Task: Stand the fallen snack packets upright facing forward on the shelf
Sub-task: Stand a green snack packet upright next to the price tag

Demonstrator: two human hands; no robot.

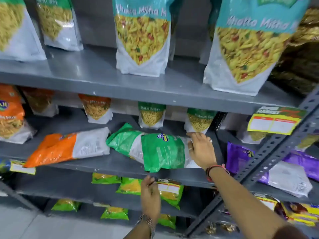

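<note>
- A green snack packet (164,152) lay flat on the middle grey shelf (107,163), back side up, overlapping a second green packet (124,140)
- The right hand (201,149) rested fingers spread on its right end
- The left hand (150,195) hovered loosely open below the shelf edge, holding nothing
- An orange packet (67,147) lay fallen to the left

Two green-and-white snack packets (155,149) lie flat and overlapping on the grey middle shelf (103,163) (backs upward); an orange-and-white packet (69,147) lies fallen just left.
</note>
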